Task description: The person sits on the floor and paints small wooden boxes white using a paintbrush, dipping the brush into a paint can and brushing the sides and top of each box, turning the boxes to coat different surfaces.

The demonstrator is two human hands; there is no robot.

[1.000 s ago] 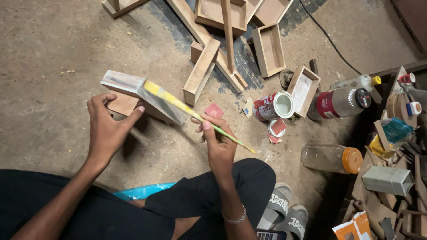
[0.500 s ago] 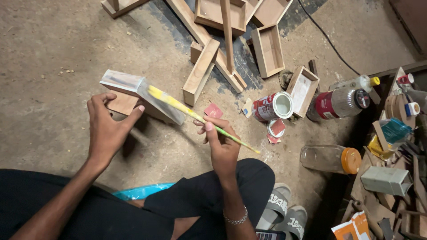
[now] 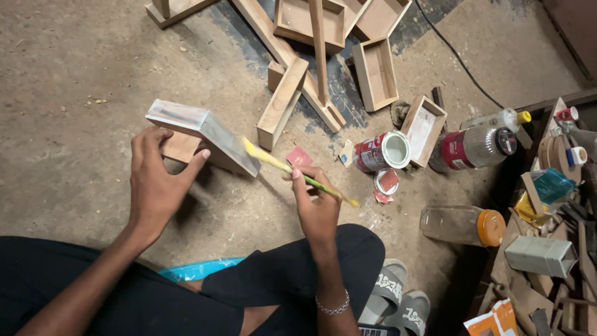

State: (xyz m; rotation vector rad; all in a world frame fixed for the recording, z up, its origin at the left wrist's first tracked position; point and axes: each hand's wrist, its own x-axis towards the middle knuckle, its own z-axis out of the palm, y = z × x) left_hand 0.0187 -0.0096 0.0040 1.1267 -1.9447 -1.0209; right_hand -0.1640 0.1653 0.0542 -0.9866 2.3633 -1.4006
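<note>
My left hand [image 3: 155,186] props the small wooden box [image 3: 205,134] tilted on the floor [image 3: 74,74]; right hand [image 3: 317,208] pinches the yellow brush [image 3: 292,169]. Bristles have slid from the box's middle to its lower corner: this face nearly coated; paint tin [image 3: 382,151] open nearby
</note>
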